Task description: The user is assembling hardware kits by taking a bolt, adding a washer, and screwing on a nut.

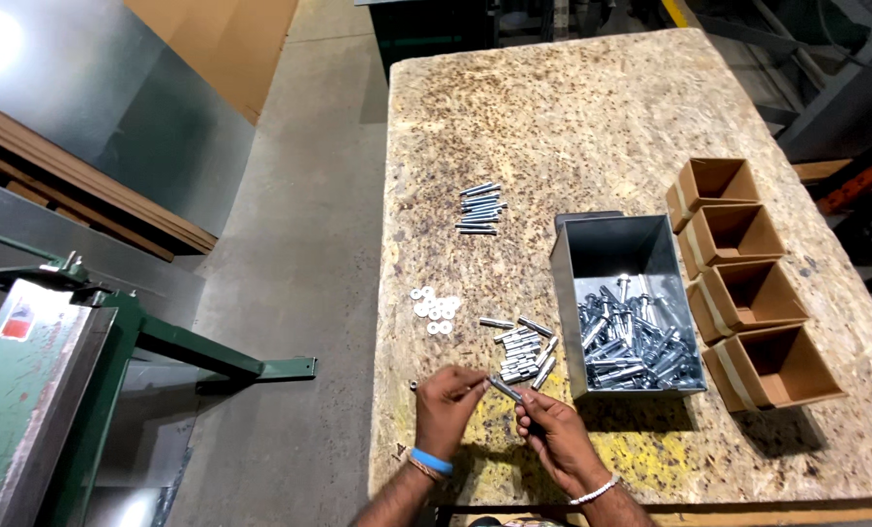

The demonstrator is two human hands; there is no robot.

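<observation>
Both of my hands work at the near edge of a chipboard table (592, 117). My left hand (446, 405) and my right hand (553, 434) pinch the two ends of one metal anchor bolt (505, 389), held just above the table. A loose pile of sleeves and bolts (526, 353) lies right behind my fingers. Several white washers (436, 310) sit to the left of that pile. A neat row of bolts (480, 208) lies farther back.
A grey metal bin (641, 256) full of bolts stands to the right of my hands. Several open brown cardboard boxes (748, 293) line the table's right side. A green metal machine (56, 361) stands on the concrete floor at left.
</observation>
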